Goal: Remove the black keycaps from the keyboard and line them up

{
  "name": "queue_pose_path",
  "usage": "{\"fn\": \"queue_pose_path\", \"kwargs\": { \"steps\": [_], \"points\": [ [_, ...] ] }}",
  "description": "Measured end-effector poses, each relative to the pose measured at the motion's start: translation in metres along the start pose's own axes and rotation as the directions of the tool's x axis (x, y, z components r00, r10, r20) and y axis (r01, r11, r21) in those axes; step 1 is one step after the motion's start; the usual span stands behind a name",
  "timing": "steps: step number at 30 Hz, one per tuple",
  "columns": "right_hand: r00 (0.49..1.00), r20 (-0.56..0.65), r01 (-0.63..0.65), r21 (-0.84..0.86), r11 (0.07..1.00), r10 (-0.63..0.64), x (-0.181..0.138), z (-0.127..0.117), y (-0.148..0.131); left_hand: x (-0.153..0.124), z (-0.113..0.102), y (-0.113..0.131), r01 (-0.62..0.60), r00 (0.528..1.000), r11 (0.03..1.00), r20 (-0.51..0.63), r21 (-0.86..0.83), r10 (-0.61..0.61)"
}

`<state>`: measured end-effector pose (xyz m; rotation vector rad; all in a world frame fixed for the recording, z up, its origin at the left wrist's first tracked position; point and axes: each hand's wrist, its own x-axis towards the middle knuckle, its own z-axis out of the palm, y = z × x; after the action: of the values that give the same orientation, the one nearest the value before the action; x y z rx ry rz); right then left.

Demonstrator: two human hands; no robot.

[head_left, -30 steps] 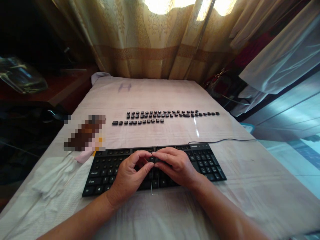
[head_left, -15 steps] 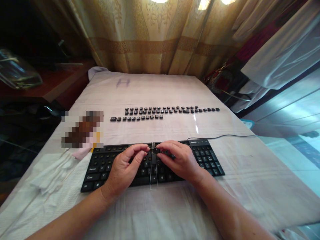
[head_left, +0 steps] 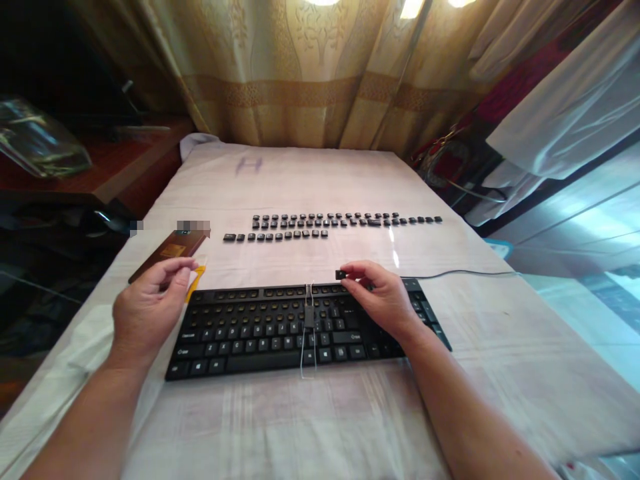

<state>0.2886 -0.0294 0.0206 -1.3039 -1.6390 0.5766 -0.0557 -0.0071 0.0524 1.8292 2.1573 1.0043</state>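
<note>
My right hand (head_left: pixel 377 297) pinches a small black keycap (head_left: pixel 341 274) between thumb and index finger, just above the keyboard's back edge. The black keyboard (head_left: pixel 280 362) lies across the cloth; its upper rows show bare switch sockets while the lower rows still carry caps. A wire keycap puller (head_left: pixel 309 317) with a black middle rests across it, right of centre. At the keyboard's left end, my left hand (head_left: pixel 153 310) has thumb and fingers closed together. What they hold, if anything, I cannot make out; a yellow strip (head_left: pixel 197 283) shows beside the fingertips.
Loose keycaps lie in rows (head_left: pixel 300 224) behind the keyboard. A brown phone-like slab (head_left: pixel 167 249) sits at the left, near white cloth (head_left: pixel 75 373). The keyboard's cable (head_left: pixel 460 273) runs right. A glass vessel (head_left: pixel 43 140) stands on the side furniture.
My hands have moved apart from the puller, which now lies on the keyboard. The left went left to the yellow strip; the right moved right and up with a keycap.
</note>
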Motion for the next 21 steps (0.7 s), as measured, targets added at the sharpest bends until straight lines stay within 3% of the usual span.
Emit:
{"fn": "queue_pose_path", "kwargs": {
  "steps": [6,18,21],
  "points": [
    [0.999,0.002,0.033,0.002,0.999,-0.033,-0.001,0.004,-0.002,0.009,-0.007,-0.024,0.099,0.995,0.991,0.004,0.093,-0.100],
    [1.000,0.009,0.022,0.003,1.000,-0.022,-0.001,0.005,-0.003,0.016,-0.006,-0.022,0.143,0.990,0.984,0.000,0.104,-0.144],
    [1.000,0.014,0.026,0.002,1.000,-0.026,0.000,0.004,-0.004,0.017,-0.005,-0.026,0.107,0.994,0.991,0.014,0.078,-0.108]
  ]
}}
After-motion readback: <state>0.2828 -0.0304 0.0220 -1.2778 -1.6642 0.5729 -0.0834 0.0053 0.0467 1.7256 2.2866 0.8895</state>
